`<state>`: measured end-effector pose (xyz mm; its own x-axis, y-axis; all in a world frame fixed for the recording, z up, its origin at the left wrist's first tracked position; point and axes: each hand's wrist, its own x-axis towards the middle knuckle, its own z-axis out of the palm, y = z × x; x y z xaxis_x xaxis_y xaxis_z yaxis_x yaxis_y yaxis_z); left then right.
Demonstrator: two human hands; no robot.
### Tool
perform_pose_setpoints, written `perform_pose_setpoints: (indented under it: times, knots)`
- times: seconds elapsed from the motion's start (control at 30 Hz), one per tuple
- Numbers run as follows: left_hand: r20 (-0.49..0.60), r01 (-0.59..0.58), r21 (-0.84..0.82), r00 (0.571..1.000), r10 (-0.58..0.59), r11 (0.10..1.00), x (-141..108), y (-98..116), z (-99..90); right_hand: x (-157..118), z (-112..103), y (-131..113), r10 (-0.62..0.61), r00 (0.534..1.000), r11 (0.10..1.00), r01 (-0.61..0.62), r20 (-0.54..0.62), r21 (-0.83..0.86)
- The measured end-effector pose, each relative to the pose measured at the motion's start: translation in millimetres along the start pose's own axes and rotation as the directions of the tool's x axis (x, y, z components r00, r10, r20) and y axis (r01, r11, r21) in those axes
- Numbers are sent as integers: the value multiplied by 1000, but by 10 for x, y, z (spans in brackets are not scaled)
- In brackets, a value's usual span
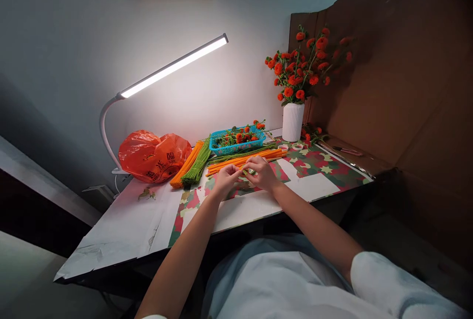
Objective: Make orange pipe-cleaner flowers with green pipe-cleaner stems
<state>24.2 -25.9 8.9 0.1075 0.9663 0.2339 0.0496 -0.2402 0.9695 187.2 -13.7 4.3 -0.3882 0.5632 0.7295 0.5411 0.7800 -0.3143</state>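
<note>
My left hand (227, 179) and my right hand (260, 173) meet over the patterned mat at the middle of the table. Both have their fingers pinched together around a small green piece (244, 172), mostly hidden by the fingertips. Just behind the hands lie loose orange stems (271, 154) with green stems beside them. Left of these rest an orange bundle (184, 167) and a green bundle (197, 165). A blue basket (231, 148) behind the stems holds small orange flowers with green stalks.
At the left are an orange plastic bag (151, 157) and a lit lamp (175, 66). A white ribbed vase (293, 123) of orange flowers stands at the back right. Tape rolls (297, 146) sit before it; pliers (348, 151) lie near the cardboard wall (388, 87).
</note>
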Motion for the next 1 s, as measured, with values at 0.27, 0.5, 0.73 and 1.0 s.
perform_pose_setpoints:
  times: [0.27, 0.5, 0.73, 1.0]
  knots:
    - [60, 28, 11, 998, -28, 1000, -11, 41, -35, -7, -16, -37, -10, 1000, 1000, 10, 24, 1]
    - [17, -32, 64, 999, 31, 997, 8, -10, 4, 15, 1, -7, 27, 999, 983, -31, 25, 181]
    - [13, -97, 167, 995, 97, 981, 36, -80, -13, 21, 0, 20, 12, 999, 978, -22, 52, 210]
    - [64, 22, 87, 998, -27, 996, 1, -22, -44, 1, -55, -11, 35, 997, 987, -44, 63, 154]
